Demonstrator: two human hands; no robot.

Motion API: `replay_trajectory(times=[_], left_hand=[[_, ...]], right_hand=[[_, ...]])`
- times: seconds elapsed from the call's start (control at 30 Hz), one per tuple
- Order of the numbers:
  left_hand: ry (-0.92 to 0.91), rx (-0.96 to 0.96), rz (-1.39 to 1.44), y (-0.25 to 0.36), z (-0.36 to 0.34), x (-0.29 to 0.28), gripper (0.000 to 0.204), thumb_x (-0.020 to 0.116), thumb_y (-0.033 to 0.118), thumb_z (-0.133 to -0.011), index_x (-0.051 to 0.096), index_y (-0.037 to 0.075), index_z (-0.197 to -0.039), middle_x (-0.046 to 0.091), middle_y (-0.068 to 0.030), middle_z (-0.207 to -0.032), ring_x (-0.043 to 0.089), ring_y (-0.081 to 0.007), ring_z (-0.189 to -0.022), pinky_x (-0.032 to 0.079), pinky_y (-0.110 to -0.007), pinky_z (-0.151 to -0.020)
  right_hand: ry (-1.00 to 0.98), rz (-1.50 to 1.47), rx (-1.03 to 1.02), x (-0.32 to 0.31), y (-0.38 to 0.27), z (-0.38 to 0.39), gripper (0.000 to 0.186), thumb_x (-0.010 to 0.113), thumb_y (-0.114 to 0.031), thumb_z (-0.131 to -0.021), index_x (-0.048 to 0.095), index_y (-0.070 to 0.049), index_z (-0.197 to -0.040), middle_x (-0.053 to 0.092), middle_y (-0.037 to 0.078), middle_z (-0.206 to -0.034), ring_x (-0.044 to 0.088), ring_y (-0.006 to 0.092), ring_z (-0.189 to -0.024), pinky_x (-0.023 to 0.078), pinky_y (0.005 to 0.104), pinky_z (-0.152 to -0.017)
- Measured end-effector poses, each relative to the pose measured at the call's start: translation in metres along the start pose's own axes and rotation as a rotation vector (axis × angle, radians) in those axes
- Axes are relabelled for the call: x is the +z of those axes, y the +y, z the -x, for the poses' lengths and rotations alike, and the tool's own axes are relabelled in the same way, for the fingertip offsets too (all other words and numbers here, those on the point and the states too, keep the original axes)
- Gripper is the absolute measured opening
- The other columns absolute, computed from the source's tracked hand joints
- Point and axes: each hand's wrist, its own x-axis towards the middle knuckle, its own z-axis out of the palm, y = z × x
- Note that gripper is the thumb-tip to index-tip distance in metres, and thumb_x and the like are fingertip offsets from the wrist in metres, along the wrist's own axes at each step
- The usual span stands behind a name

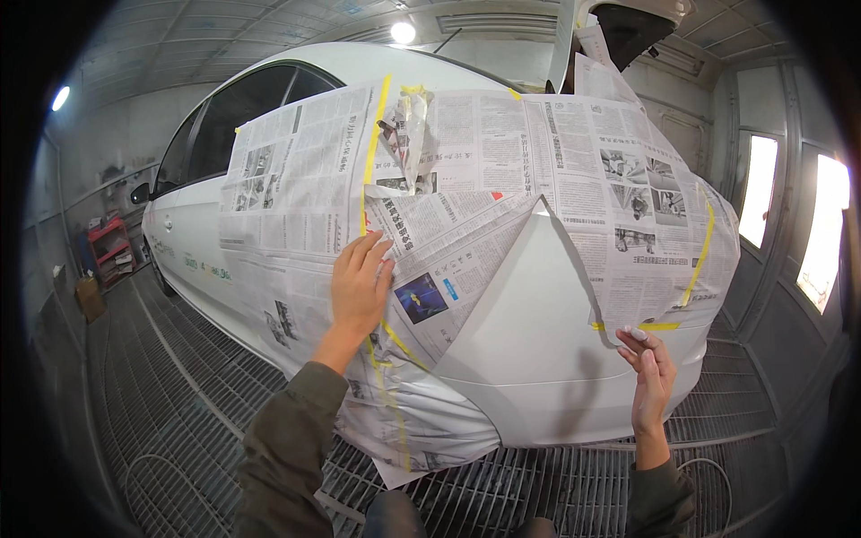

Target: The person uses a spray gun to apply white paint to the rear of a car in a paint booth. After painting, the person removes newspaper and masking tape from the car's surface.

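Note:
White car bodywork (529, 314) is covered with newspaper sheets (502, 134), joined and edged with yellow masking tape (375, 143). Between two slanting paper edges, a pointed area of white panel stays bare. My left hand (361, 282) lies on the paper beside the long tape strip, fingers stretched out and pressing flat. At the lower corner of the right newspaper sheet (619, 260), my right hand (647, 372) has its fingers bent around the loose edge, just below a short tape piece. Exactly how the fingertips grip there is partly hidden.
A metal grating floor (206, 394) surrounds the car. Dark side windows (242, 108) and a mirror (140, 193) are at the left. A red shelf unit (109, 247) and cardboard box (90, 298) stand by the left wall. Bright windows (821, 233) line the right wall.

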Motion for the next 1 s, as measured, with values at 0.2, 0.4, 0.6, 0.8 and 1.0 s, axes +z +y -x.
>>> replay_trajectory(times=[0.2,0.4,0.6,0.8,1.0], left_hand=[[-0.117,0.065,-0.056,0.018,0.014,0.016,0.035,0.063,0.013,-0.09,0.061,0.004,-0.124,0.058,-0.0119,-0.133,0.053,-0.0319,-0.125,0.041,-0.042,-0.104],[-0.195,0.009,-0.053,-0.018,0.023,0.024,0.037,0.06,0.015,-0.094,0.059,0.001,-0.128,0.055,-0.0153,-0.139,0.054,-0.0349,-0.123,0.042,-0.043,-0.104],[-0.097,0.111,0.013,0.048,0.011,0.021,0.025,0.062,0.01,-0.093,0.064,0.003,-0.116,0.063,-0.0143,-0.123,0.06,-0.0346,-0.111,0.048,-0.04,-0.093],[-0.203,0.459,0.251,0.177,-0.003,0.047,0.024,0.073,0.005,-0.079,0.065,0.008,-0.101,0.063,-0.0059,-0.103,0.06,-0.0263,-0.095,0.048,-0.039,-0.08],[-0.261,0.568,0.243,0.23,-0.025,0.075,0.031,0.075,0.006,-0.075,0.064,0.01,-0.103,0.062,-0.0016,-0.107,0.058,-0.0222,-0.1,0.046,-0.036,-0.083]], right_hand=[[0.058,-0.016,0.082,-0.026,0.011,0.027,0.038,0.044,-0.021,-0.102,0.055,0.005,-0.128,0.061,0.018,-0.128,0.06,0.0297,-0.121,0.049,0.037,-0.098],[0.094,-0.109,0.156,-0.027,0.012,0.048,0.037,0.044,-0.02,-0.103,0.056,0.006,-0.128,0.062,0.018,-0.127,0.059,0.0291,-0.121,0.047,0.0374,-0.1],[0.25,-0.138,0.244,-0.053,0.014,0.073,0.037,0.046,-0.023,-0.104,0.058,0.005,-0.124,0.064,0.015,-0.121,0.065,0.0267,-0.113,0.051,0.034,-0.093],[0.397,-0.186,0.404,-0.056,0.037,0.046,0.035,0.053,-0.025,-0.101,0.061,0.005,-0.119,0.067,0.014,-0.114,0.069,0.02,-0.093,0.054,0.0282,-0.071],[0.396,-0.165,0.549,-0.049,0.053,-0.014,0.035,0.064,-0.028,-0.094,0.065,0.002,-0.112,0.066,0.005,-0.097,0.066,0.0104,-0.081,0.05,0.0234,-0.059]])
